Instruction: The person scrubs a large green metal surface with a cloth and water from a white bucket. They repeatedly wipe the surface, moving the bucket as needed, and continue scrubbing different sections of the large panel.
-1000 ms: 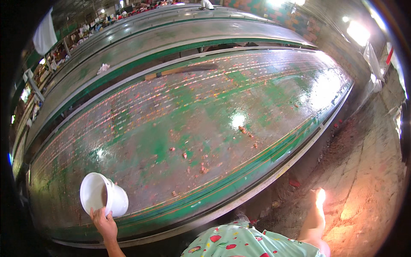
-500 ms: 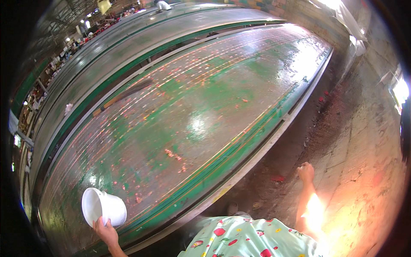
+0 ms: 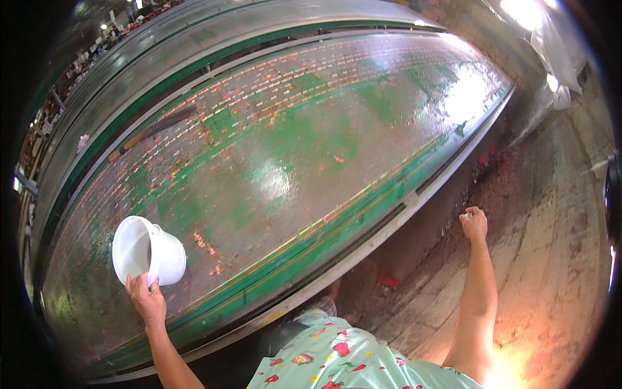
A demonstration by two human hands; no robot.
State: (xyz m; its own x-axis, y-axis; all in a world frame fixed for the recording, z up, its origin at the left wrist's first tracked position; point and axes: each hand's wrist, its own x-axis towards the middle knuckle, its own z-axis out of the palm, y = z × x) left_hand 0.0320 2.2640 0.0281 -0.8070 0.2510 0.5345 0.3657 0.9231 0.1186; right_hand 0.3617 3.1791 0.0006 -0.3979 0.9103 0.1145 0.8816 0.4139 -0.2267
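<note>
A white plastic bucket point(image 3: 170, 258) is tipped on its side over the near left part of a long table, its mouth facing left. My left hand point(image 3: 148, 299) grips the bucket's rim, thumb on the outside. Whether the bucket touches the tabletop I cannot tell. Beneath it spreads the wet green and brown tabletop point(image 3: 311, 149), streaked with rows of pale and orange marks and small pinkish scraps. My right hand point(image 3: 475, 223) is held out to the right, off the table and above the floor, with its fingers curled closed; what they hold, if anything, is hidden.
A dark stick-like piece with a brown end point(image 3: 116, 155) lies along the table's far edge. Beyond a gap runs a second long table point(image 3: 259, 27). To my right stands a worn, stained wall point(image 3: 544, 259), and a red scrap point(image 3: 389, 282) lies on the floor by the table.
My left hand and the bucket have moved up and slightly left in view, farther over the table. My right arm is stretched out farther. The whole view has shifted a little.
</note>
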